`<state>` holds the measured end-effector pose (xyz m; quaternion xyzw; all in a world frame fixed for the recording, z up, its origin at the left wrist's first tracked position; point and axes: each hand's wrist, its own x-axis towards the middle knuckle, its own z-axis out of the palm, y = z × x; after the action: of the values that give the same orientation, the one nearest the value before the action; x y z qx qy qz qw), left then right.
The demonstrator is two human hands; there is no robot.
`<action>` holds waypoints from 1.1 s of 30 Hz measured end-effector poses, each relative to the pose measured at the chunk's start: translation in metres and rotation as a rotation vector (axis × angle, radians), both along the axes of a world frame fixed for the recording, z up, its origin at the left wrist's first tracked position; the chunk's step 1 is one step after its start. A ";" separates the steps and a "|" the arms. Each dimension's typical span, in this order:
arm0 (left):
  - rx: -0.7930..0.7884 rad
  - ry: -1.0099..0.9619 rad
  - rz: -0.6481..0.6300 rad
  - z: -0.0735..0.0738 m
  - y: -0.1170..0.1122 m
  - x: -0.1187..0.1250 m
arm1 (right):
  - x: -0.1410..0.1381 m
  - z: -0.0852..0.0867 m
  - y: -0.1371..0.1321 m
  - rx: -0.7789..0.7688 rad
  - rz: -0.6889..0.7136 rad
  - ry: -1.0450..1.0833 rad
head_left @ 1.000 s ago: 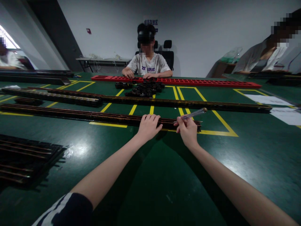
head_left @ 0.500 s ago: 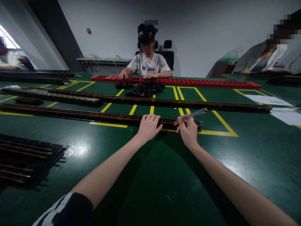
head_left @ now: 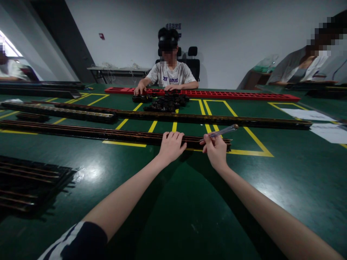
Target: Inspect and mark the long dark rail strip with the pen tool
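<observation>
My left hand [head_left: 171, 146] rests on the near edge of a long dark slotted rail [head_left: 89, 131] that runs across the green table [head_left: 173, 202]; its fingers curl over the rail's top. Just to the right, my right hand [head_left: 216, 150] pinches a clear pen-like tool with a brown tip [head_left: 223, 131], held slanted above the rail's right end. The tool's working point is hidden behind my fingers.
More dark rails [head_left: 217, 119] lie farther back, and a stack of them [head_left: 24, 184] sits at the near left. A long red tray [head_left: 244, 95] and a heap of small black parts [head_left: 165, 103] lie before a seated person [head_left: 169, 74]. Papers [head_left: 325, 131] lie right.
My hands hold almost still on the rail. The person opposite has slid a hand leftward along the red tray.
</observation>
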<state>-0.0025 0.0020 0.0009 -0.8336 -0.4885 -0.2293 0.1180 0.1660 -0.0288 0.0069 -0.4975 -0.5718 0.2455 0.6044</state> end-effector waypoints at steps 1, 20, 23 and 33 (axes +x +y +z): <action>-0.001 -0.002 0.003 0.000 0.000 0.000 | 0.000 0.000 0.000 0.001 0.001 0.001; 0.000 -0.018 0.027 -0.002 0.000 0.001 | -0.001 0.001 -0.001 0.001 0.000 -0.012; -0.006 -0.023 0.028 -0.001 -0.001 0.000 | -0.001 0.002 -0.001 -0.014 -0.001 -0.014; -0.020 -0.024 0.018 0.002 -0.003 0.000 | -0.002 0.002 0.000 -0.008 -0.018 -0.019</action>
<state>-0.0021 -0.0011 0.0028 -0.8274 -0.4998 -0.2331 0.1062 0.1639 -0.0292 0.0090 -0.5071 -0.5722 0.2375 0.5992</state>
